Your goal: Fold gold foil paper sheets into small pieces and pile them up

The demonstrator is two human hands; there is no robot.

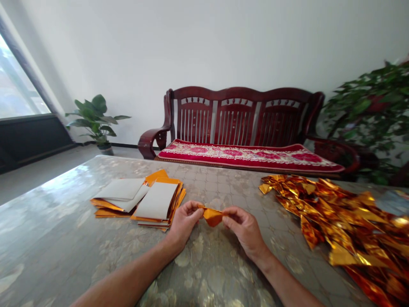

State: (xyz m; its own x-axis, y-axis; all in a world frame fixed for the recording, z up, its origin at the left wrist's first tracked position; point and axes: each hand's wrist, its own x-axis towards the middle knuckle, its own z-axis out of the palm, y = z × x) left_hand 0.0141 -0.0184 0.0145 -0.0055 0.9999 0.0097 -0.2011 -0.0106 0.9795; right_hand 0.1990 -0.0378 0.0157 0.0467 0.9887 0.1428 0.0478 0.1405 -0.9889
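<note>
Between my two hands, just above the table, is a small piece of folded gold foil paper [212,217]. My left hand [186,218] pinches its left end between thumb and fingers. Its right end is gripped by my right hand [243,228] in the same way. Left of my left hand lie stacks of foil paper sheets [157,200], pale side up with orange-gold edges showing. A large heap of folded gold foil pieces [338,217] spreads over the table to the right of my right hand.
The table [73,238] has a glossy, patterned cover. Behind it stands a dark red wooden bench [236,115] with a red floral cushion [252,154]. One potted plant [94,119] is at the back left, another leafy plant [373,111] at the right.
</note>
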